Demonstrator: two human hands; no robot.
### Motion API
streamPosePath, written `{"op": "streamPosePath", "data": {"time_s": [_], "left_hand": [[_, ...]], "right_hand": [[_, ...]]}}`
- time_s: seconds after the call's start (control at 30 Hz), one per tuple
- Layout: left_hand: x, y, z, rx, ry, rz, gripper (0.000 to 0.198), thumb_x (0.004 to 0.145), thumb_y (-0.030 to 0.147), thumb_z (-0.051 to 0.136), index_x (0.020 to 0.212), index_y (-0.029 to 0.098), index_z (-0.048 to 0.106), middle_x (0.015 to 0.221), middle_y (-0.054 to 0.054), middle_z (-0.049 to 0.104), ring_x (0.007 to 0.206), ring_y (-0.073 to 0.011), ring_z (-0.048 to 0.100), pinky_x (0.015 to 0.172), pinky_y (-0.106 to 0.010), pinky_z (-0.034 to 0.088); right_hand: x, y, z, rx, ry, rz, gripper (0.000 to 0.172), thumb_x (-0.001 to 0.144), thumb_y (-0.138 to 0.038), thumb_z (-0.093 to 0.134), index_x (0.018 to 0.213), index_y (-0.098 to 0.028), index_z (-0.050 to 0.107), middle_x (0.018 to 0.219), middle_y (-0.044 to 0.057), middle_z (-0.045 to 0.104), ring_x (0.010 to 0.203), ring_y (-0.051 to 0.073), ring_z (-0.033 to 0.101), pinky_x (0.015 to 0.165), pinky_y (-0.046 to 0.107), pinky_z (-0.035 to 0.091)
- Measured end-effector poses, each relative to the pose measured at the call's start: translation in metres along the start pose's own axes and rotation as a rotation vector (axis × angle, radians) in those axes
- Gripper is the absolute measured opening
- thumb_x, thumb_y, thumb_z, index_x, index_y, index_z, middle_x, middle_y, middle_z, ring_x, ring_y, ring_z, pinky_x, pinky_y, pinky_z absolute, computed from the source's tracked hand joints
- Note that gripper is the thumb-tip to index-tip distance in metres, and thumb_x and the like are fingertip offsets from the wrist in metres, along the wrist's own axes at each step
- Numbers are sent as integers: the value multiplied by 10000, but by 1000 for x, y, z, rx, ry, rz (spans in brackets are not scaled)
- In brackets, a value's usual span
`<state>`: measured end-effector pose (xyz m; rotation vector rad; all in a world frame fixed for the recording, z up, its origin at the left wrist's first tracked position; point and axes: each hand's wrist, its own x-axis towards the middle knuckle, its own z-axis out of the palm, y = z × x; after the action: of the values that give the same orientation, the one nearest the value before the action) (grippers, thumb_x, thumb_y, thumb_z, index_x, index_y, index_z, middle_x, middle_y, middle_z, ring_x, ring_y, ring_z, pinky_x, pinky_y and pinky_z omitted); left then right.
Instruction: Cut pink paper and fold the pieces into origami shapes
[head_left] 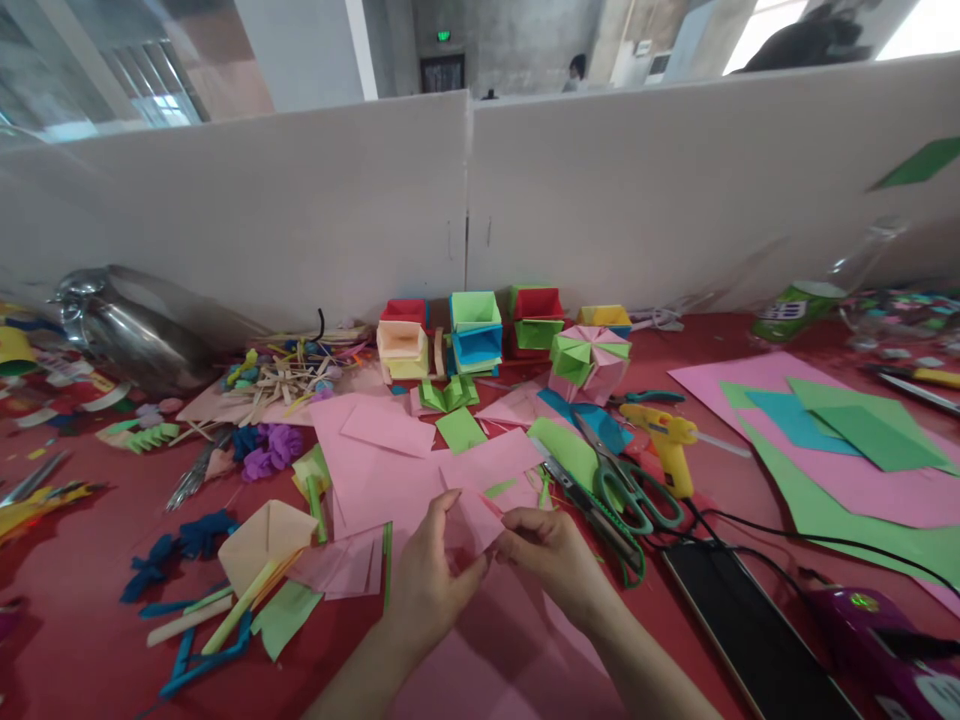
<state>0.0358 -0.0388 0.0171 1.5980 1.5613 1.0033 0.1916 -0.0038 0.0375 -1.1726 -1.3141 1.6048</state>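
Note:
A small piece of pink paper (474,520) is held between both hands, low in the middle of the view. My left hand (429,570) grips its left and lower edges, thumb underneath. My right hand (551,555) pinches its right corner with thumb and forefinger. Larger pink sheets (375,480) lie flat beneath and behind the hands. To the right of my right hand lie a box cutter (592,510) and green-handled scissors (630,490). Left of my left hand is a stack of pink slips (349,565).
Folded paper boxes (476,330) stand along the white partition (300,200). A yellow glue gun (670,440), a phone (750,630) and a black cable lie right. Coloured sheets (847,500), a glass bottle (799,305), a metal jug (135,335) and paper scraps surround the work.

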Motion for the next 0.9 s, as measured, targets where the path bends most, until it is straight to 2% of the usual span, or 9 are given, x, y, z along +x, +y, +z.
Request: {"op": "streamPosePath", "data": {"time_s": [0.1, 0.27, 0.4, 0.53, 0.77, 0.9], "left_hand": [[0, 0, 1, -23, -6, -37, 573, 707, 256, 637, 1227, 172, 410, 1175, -122, 580, 1081, -270, 534, 870, -372, 425], [0, 0, 2, -62, -25, -119, 593, 696, 296, 647, 1229, 186, 412, 1080, -111, 621, 965, -269, 593, 821, -374, 439], [0, 1, 3, -96, 5, -134, 573, 672, 265, 660, 1201, 207, 445, 1155, -100, 588, 1046, -269, 553, 851, -359, 419], [2, 0, 3, -99, -4, -148, 571, 667, 243, 658, 1195, 208, 441, 1165, -99, 581, 1071, -271, 541, 871, -368, 407], [0, -2, 4, -107, -34, -135, 596, 705, 310, 658, 1231, 215, 396, 1260, -123, 512, 1184, -277, 449, 924, -384, 370], [-1, -4, 6, -120, -42, -114, 599, 715, 296, 654, 1241, 223, 377, 1245, -106, 522, 1156, -255, 477, 915, -360, 379]], "right_hand": [[0, -1, 1, -4, 12, -8, 161, 640, -218, 649, 494, -152, 635, 465, -26, 556, 474, 96, 471, 501, 218, 361], [0, 1, 3, 0, 30, -17, 155, 641, -218, 640, 500, -152, 639, 479, -21, 576, 482, 98, 479, 509, 222, 373], [1, 3, 5, 3, 45, -17, 186, 649, -259, 651, 497, -158, 617, 475, -20, 579, 478, 101, 485, 512, 226, 388], [1, 2, 4, -2, 7, -2, 187, 639, -298, 674, 535, -150, 628, 504, -10, 596, 492, 105, 502, 507, 225, 389], [1, 3, 2, -26, -23, 12, 128, 628, -221, 636, 530, -146, 607, 482, -29, 554, 459, 84, 457, 477, 212, 340], [1, 3, 4, -46, 16, 5, 129, 628, -189, 590, 507, -158, 561, 455, -49, 495, 447, 74, 399, 456, 205, 301]]}}
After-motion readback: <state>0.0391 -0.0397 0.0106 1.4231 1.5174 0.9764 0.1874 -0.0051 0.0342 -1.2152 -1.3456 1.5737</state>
